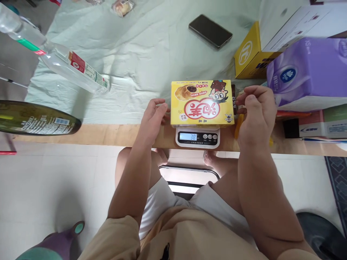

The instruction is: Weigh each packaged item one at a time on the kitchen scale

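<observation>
- You are sitting at a table edge (114, 134), looking down at a small scale (197, 137) with a yellow box (202, 104) lying flat on its platform.
- The box is sitting a little over the pan on both sides, print facing up, and the display is reading 38.
- Your left hand (154, 117) is resting open beside the box's left end, fingers loosely curled and close to or just touching that edge; it is gripping nothing.
- Your right hand (256, 113) is hovering at the box's right end, fingers bent inward and narrow. Something small and dark is showing at the fingertips and an orange piece is lying just below the hand, but I cannot tell whether you are pinching either one.
- Judging by this, you are in the weighing step: the box is placed and the hands are easing off so the reading can settle.
- The next move is calling for both hands fully clear of the box, since any finger leaning on an end would be shifting the number.
- Lying around: a clear bottle (73, 68) on the pale cloth (141, 54) to the left, a dark green bottle (38, 117) at the left edge, a phone (210, 30) farther back, and a purple tissue pack (309, 72) beside a second yellow carton (251, 54) on the right.
</observation>
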### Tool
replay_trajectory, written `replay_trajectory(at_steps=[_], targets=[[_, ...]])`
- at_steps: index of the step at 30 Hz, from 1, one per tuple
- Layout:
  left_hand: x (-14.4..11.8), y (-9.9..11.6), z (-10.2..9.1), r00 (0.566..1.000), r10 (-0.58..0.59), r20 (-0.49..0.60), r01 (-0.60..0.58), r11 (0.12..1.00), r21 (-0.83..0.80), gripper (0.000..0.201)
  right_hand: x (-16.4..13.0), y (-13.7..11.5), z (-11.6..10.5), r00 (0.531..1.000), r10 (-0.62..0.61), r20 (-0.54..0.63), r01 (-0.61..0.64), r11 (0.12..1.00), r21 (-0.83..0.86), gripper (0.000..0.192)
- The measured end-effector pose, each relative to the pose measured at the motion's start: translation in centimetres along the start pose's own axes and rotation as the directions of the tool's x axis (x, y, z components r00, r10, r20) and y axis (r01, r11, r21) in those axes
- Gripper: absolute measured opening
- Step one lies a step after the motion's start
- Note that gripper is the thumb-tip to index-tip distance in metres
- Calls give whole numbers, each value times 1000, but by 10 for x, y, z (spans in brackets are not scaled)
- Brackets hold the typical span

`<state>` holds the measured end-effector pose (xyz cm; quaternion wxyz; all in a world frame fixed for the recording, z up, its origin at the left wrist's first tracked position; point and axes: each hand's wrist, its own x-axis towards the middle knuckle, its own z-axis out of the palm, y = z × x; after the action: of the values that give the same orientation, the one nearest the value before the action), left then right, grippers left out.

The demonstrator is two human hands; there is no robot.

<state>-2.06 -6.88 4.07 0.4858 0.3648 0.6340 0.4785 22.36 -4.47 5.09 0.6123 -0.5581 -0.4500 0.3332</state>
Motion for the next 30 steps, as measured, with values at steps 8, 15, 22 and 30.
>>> replay_trajectory(at_steps=[8,15,22,30], targets=[[-3,14,11,990,-78,114,90,991,-97,48,-1,-5,-4,1000,27,-7,-27,999,-32,19],[2,24,11,995,-92,-42,86,988,-124,49,-1,-9,-3,998,63,14,-63,998,9,18],[57,58,24,991,100,-85,-110,988,-113,41,6,-18,-11,996,89,2,-89,988,123,19],[155,72,82,993,103,59,-106,992,61,39,9,-18,-18,998,56,-8,-55,989,136,18]])
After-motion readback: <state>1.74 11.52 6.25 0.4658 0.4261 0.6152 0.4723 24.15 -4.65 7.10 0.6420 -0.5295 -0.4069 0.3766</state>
